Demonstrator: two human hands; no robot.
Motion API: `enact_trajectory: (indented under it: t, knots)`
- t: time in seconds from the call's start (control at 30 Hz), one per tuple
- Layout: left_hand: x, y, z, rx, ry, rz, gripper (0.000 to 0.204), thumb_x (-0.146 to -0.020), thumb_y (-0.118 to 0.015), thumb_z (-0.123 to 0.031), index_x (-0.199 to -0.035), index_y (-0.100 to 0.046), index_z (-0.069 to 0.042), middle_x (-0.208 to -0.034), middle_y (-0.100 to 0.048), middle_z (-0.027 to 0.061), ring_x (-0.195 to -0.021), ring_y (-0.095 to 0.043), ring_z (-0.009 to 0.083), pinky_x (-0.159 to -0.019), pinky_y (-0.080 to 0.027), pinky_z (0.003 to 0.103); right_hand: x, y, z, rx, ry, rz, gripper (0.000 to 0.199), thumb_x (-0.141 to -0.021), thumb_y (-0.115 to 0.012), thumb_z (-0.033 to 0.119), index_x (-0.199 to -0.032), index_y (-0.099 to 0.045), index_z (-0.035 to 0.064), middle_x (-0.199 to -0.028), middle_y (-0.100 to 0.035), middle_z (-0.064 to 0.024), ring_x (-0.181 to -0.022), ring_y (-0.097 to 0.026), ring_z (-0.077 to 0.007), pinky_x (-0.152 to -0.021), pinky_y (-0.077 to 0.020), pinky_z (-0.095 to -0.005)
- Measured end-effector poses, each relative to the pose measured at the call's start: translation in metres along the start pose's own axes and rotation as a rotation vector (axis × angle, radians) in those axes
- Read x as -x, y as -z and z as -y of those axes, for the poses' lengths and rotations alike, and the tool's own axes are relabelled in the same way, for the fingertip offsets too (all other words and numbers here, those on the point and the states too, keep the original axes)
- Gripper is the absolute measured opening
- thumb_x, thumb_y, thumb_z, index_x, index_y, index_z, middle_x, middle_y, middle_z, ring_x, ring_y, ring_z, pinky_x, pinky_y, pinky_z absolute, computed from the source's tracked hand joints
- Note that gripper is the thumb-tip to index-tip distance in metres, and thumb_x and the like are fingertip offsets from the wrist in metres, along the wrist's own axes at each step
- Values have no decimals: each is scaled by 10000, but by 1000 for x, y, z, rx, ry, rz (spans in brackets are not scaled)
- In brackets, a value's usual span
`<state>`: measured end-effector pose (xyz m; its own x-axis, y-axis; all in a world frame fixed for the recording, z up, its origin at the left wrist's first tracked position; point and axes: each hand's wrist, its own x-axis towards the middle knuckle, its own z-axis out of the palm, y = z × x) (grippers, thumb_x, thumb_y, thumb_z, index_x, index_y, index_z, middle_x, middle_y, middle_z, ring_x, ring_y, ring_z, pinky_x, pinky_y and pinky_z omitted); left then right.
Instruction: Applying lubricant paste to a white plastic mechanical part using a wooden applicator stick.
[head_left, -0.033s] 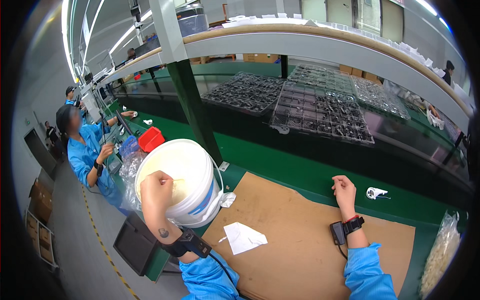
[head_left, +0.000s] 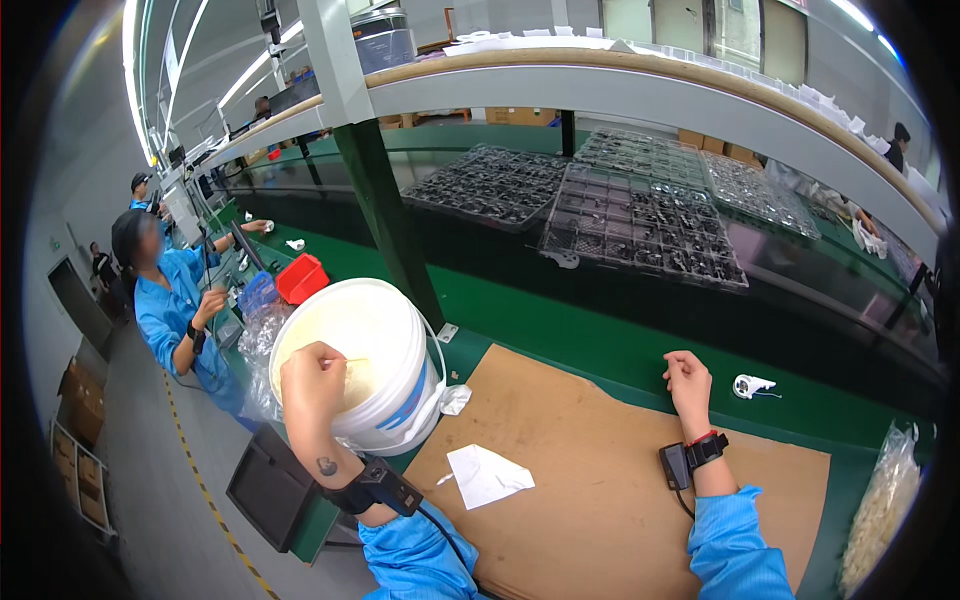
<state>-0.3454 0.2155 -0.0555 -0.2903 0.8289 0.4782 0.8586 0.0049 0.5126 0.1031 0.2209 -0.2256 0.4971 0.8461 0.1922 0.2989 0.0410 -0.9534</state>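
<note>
Over the mouth of a large white bucket (head_left: 415, 375) is my left hand (head_left: 313, 385), its fingers pinched together. A thin pale stick (head_left: 355, 360) pokes out from the fingertips to the right. Cream-coloured material, too fine to make out, lies inside the bucket. My right hand (head_left: 687, 385) rests by the far edge of a brown cardboard sheet (head_left: 600, 480), fingers loosely curled in, nothing visible in them. To its right, on the green bench, sits a small white part with a round end and a thin wire (head_left: 752, 386). A white paper piece (head_left: 488, 476) lies on the cardboard between my forearms.
A clear bag of pale pieces (head_left: 880, 510) stands at the right edge. Beyond the bench, clear trays of dark parts (head_left: 645, 225) lie on a dark conveyor. A green post (head_left: 390, 220) rises behind the bucket, near a red bin (head_left: 302, 278). A co-worker (head_left: 175, 290) is at left.
</note>
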Motion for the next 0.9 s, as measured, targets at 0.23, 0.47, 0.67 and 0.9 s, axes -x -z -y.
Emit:
enact_trajectory:
  t: [0.23,0.47,0.67,0.9]
  knots:
    - [8,11,-7,45,37,0,114,-697,-589,-42,-753,-653,34,-611,-594,142,-572,-569,184,-558,-440,296,0,1,-3,-18,-17,9,126,-888,-561,116,-896,-630,11,-626,-590,-15,-509,-493,-46,-462,-389,-196]
    - [20,31,-40,214,27,18,93,-779,-593,-29,-785,-616,61,-613,-557,41,-570,-467,66,-520,-365,225,-5,-1,-10,20,-53,44,136,-881,-561,117,-894,-641,8,-645,-609,-28,-541,-530,-62,-500,-425,-209]
    - [28,38,-63,400,-66,-29,99,-814,-588,-46,-826,-611,49,-674,-587,55,-597,-511,81,-541,-382,218,-23,-28,-21,291,201,135,147,-841,-596,159,-883,-670,39,-788,-660,-78,-705,-624,-178,-634,-486,-272]
    - [35,45,-69,535,-95,-91,76,-793,-580,-19,-799,-619,45,-694,-606,60,-592,-513,82,-548,-386,213,-86,-103,-25,785,360,303,539,-777,-646,299,-1263,-484,133,-1255,-487,-184,-1217,-389,-382,-1022,-321,-446]
